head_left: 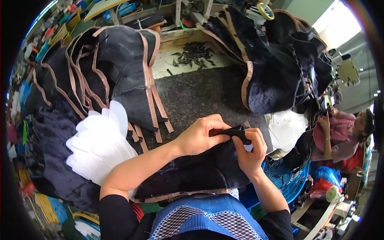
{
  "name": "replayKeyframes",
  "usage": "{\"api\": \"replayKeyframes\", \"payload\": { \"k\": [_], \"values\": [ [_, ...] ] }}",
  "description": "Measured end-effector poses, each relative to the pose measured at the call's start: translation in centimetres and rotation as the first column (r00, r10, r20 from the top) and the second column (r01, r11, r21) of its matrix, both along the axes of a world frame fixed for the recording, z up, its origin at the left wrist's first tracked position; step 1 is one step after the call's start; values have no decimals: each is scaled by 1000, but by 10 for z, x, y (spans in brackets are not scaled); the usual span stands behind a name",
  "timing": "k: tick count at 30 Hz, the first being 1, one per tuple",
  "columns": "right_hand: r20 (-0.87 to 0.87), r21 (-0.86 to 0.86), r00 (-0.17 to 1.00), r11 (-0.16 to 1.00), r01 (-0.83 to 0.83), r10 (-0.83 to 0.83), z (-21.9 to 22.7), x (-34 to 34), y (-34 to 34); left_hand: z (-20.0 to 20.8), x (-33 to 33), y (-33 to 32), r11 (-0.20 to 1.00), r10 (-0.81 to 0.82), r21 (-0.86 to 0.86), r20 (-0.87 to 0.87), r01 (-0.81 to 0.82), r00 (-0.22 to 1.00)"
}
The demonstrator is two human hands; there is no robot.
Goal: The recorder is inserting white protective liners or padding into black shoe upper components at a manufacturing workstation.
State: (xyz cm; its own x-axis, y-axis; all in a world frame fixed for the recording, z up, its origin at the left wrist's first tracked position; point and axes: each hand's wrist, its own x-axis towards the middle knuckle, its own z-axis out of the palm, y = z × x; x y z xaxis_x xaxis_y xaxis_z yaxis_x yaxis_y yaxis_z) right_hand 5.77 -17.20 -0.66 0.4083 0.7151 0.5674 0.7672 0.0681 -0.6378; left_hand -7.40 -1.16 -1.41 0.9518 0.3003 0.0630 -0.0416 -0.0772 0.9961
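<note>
In front of me lies a black boot-upper piece [192, 170], dark and fuzzy, with a brown stitched tape along its near edge. My left hand [202, 136] pinches its far edge, thumb and fingers pressed together. Right beside it, my right hand [253, 150] grips the same folded black edge, so the two hands almost meet. A short end of brown tape [247, 124] shows just beyond the fingers. What lies inside the fold is hidden. The piece hangs over the near table edge towards my blue patterned apron [204, 218].
Black taped uppers [120, 68] are heaped at left, more furry uppers [272, 76] at far right. White cut pieces [100, 144] lie by my left forearm, another white stack [288, 130] at right. Black scraps [195, 55] lie at the back. A blue basket [286, 180] and another person [338, 134] are at right.
</note>
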Motion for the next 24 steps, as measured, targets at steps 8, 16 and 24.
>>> {"api": "replayKeyframes", "payload": {
  "k": [8, 16, 24],
  "values": [
    [-339, 74, 939, 993, 90, -60, 2, -2, -19, 11, 1, -20, 993, 33, 112, 109, -45, 994],
    [-468, -51, 882, 994, -100, 64, 35, 15, -20, 22, 7, -21, 955, 0, 293, 145, -43, 989],
    [-231, 30, 966, 993, -115, 119, 61, 15, -19, 56, 14, -30, 930, -44, 367, 133, -8, 990]
  ]
}}
